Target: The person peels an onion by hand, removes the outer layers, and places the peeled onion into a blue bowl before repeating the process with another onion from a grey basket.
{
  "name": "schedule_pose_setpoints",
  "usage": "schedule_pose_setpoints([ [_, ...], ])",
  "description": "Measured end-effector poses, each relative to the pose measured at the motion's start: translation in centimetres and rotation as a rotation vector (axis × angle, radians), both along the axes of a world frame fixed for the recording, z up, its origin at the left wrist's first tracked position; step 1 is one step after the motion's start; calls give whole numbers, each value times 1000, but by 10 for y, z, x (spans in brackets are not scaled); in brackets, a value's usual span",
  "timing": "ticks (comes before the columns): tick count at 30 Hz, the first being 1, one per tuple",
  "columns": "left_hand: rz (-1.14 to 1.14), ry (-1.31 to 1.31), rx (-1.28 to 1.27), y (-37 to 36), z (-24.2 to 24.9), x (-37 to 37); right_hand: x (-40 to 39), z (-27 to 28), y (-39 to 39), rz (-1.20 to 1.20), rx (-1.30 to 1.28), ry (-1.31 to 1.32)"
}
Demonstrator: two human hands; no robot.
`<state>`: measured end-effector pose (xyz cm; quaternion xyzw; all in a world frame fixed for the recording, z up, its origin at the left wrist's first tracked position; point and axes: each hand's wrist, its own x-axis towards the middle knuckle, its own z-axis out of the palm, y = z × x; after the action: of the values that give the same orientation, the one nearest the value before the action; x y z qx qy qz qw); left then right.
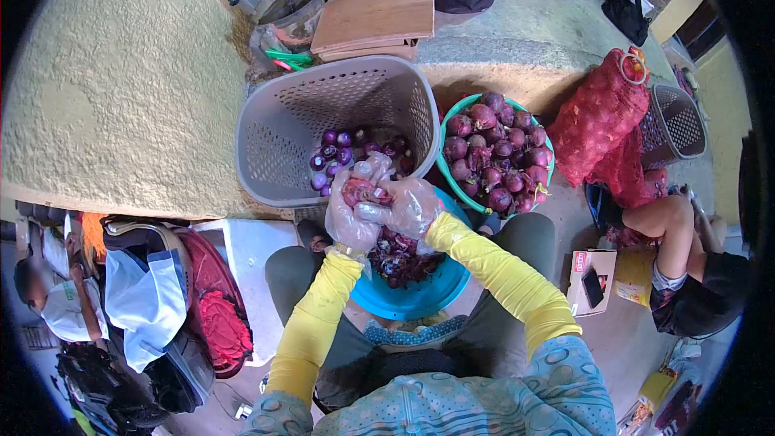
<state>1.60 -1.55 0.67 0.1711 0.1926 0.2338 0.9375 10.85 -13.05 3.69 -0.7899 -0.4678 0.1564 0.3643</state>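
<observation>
My left hand [349, 222], in a clear plastic glove, is closed around a red onion [360, 191]. My right hand [413, 205], gloved the same way, is closed against the onion's right side; whatever its fingers grip is hidden by the shiny plastic. Directly below both hands, a blue basin [406, 303] holds dark onion skins [404, 265]. Just beyond them stands a grey perforated basket [282, 101] with several peeled purple onions [343, 155] at its bottom. To the right, a green basin [445, 163] is heaped with unpeeled red onions [500, 145].
A red mesh sack [601, 117] stands at the right, near another grey basket [686, 123]. A seated person [678, 230] is beside a small box [583, 268] with a phone on it. Wooden boards [375, 20] lie behind the basket. Bags [214, 315] and another person [73, 307] are at the left.
</observation>
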Motion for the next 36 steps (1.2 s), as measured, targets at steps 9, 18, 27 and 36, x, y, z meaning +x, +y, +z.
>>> schedule_pose_setpoints([
  [9,160,34,185,-10,16,6,-10,-14,5,18,53,382],
  [18,43,-61,287,-7,21,1,-11,-12,3,-28,193,398],
  [27,-26,-2,-42,-4,25,-5,-4,-14,2,29,93,93],
  [36,151,-37,129,-9,25,1,-25,-12,5,-24,288,509],
])
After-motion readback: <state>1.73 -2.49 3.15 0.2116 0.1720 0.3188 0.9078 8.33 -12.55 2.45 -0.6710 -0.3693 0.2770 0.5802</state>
